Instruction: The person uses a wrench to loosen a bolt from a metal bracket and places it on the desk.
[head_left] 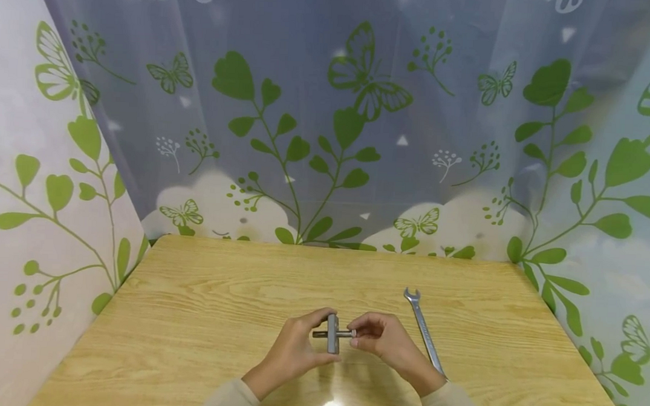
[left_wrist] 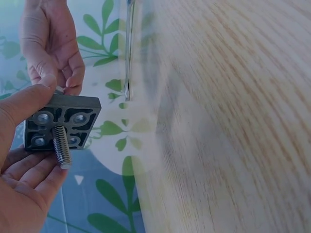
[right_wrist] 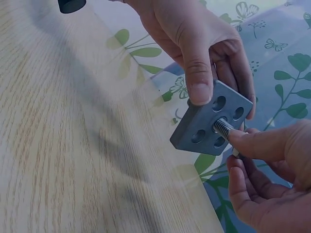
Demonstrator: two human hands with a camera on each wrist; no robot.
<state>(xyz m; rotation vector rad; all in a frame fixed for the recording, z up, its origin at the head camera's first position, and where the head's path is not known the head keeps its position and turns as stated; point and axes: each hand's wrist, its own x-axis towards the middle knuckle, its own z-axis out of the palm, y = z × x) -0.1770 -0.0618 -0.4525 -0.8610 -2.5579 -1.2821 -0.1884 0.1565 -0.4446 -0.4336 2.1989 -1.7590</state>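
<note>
Our left grip (head_left: pixel 297 345) pinches the square plate (right_wrist: pixel 205 119) by opposite edges, above the table (head_left: pixel 218 289); at the plate's three o'clock, our right grip (head_left: pixel 388 340) pinches the bolt (left_wrist: pixel 60 145) near its head, shank through the plate. Both look metal: we expect them stiff, moderately heavy, somewhat slick, best held by edges and head. The wrench (head_left: pixel 426 333) lies beyond, forked end toward two o'clock.

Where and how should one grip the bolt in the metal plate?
Grip the bolt by its head end, from the person's right, as the right hand does: it lies roughly level through the metal plate, whose opposite edges the left hand holds, so that end seems easiest to reach.
</note>
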